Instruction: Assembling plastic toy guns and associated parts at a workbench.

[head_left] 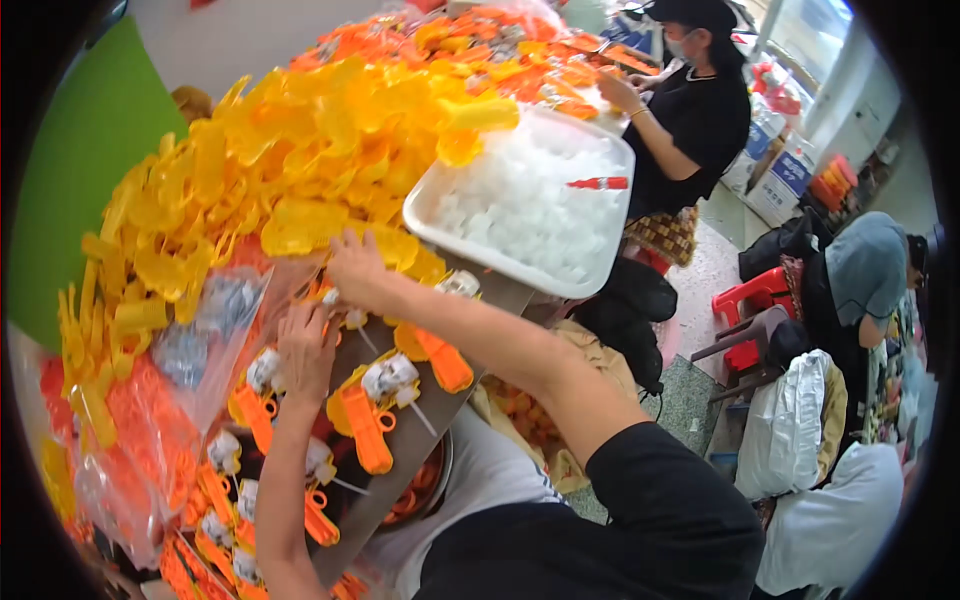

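Note:
My left hand point(305, 350) is closed, its fingers pinched around a small piece I cannot make out. Just beyond it, my right hand point(358, 268) curls inward, its fingertips partly hidden. Between them shows a small whitish part point(331, 296). Several half-built toy pieces lie on the dark tabletop around my hands. One orange and yellow piece point(367, 415) has a white mechanism point(390, 377) and a thin white stick point(424, 420). A similar orange piece point(445, 360) is under my right forearm. More orange pieces point(215, 500) lie left of my left forearm.
A heap of yellow plastic shells point(290, 130) rises beyond my hands. A white tub point(415, 215) of small translucent pieces, with a red item point(597, 183) on top, stands right. Clear bags point(205, 340) lie left. A person in black point(690, 110) works at the far end.

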{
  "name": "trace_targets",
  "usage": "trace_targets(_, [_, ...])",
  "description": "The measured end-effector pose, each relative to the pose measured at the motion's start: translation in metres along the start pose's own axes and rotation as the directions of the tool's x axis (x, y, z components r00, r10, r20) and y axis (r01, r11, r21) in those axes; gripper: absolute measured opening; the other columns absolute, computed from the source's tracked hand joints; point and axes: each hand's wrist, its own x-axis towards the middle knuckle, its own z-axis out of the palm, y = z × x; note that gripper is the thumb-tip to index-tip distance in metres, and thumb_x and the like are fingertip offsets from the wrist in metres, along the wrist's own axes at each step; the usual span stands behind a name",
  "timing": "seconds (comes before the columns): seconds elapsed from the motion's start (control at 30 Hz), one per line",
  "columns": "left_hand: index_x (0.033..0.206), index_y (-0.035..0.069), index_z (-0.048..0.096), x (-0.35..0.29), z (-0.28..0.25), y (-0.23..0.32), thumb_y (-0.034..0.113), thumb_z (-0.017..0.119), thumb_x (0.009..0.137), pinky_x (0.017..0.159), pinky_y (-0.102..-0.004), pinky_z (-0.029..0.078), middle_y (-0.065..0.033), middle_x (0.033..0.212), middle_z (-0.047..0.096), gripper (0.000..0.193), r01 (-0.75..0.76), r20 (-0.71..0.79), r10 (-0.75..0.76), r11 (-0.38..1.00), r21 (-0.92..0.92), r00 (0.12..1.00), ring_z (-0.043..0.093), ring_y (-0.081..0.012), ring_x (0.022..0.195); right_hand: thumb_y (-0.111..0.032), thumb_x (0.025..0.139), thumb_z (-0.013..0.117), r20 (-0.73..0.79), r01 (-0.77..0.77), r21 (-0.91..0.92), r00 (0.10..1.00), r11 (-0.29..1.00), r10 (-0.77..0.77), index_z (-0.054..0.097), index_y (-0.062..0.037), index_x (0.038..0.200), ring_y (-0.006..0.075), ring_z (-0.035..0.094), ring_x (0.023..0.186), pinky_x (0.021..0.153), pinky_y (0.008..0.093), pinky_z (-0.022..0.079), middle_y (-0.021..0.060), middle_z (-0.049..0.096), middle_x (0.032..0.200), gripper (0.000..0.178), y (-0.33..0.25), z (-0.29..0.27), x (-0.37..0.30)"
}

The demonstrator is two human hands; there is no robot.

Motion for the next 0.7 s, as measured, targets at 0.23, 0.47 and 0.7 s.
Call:
trace_targets(0.23, [0.094,0.004,0.067,-0.006,0.007,-0.02,0.007,0.067,0.083,0.084,-0.0435,0.046,-0.0137,0.102,0.058,0.012,-0.122,0.121,0.13,0.99,-0.069,0.984,0.056,-0.0325,0.097,-0.021,0.07,0.071,-0.169,0.002,-0.028,0.986,1.0,-0.006,0.074,-0.0098,0.101,0.0356,0.045,0.12,0.096,0.0546,0.034,0.0169,0.056,0.12,0.033,0.003,0.013,0.007])
trace_targets(0.47, [0.099,0.003,0.065,-0.005,0.0,-0.02,0.005,0.066,0.079,0.089,-0.0449,0.046,-0.0144,0.109,0.058,0.02,-0.198,0.19,0.203,0.979,-0.044,0.961,0.056,-0.0336,0.103,-0.017,0.072,0.068,-0.164,0.002,0.051,0.986,0.999,0.006,0.073,-0.008,0.1,0.0371,0.044,0.122,0.095,0.0548,0.033,0.019,0.055,0.122,0.029,0.009,0.021,0.012])
trace_targets(0.7, [0.106,0.003,0.06,-0.01,0.002,-0.014,0.001,0.061,0.08,0.091,-0.047,0.044,-0.0152,0.109,0.056,0.026,-0.09,0.247,0.098,0.995,-0.045,0.964,0.054,-0.0343,0.104,-0.016,0.074,0.065,-0.227,0.01,0.061,0.974,0.998,0.004,0.074,-0.0043,0.094,0.0412,0.042,0.126,0.099,0.0588,0.032,0.0233,0.053,0.128,0.025,-0.001,0.029,0.009])
